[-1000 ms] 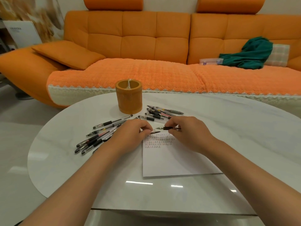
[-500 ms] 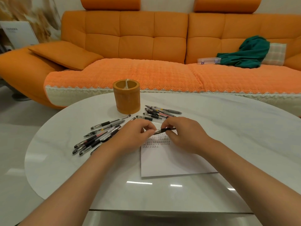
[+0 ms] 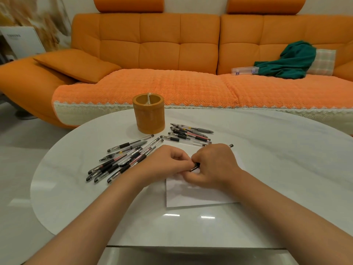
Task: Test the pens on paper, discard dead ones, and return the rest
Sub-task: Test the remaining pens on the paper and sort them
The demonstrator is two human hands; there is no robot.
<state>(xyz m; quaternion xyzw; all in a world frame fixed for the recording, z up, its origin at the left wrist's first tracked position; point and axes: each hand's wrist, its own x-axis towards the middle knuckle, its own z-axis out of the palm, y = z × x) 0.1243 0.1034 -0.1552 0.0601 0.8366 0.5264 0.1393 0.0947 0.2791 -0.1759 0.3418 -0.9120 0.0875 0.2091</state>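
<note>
- My left hand point(image 3: 168, 163) and right hand point(image 3: 215, 165) meet mid-frame over the paper point(image 3: 191, 196), fingers point(image 3: 179, 157) gripping one pen point(image 3: 195, 166).
- I'd keep the force straight along it, no bending.

— What's lying on that tufted orange leather sofa point(image 3: 160, 44)?
— A crumpled dark green cloth point(image 3: 292, 60) against a pale checked pillow point(image 3: 323, 62), a clear plastic case point(image 3: 244, 70) just beside it, and a flat orange cushion point(image 3: 76, 64) at the other end.

The left hand point(image 3: 164, 163) and right hand point(image 3: 214, 166) are bare, and the left forearm point(image 3: 107, 207) and right forearm point(image 3: 277, 197) are bare throughout.
</note>
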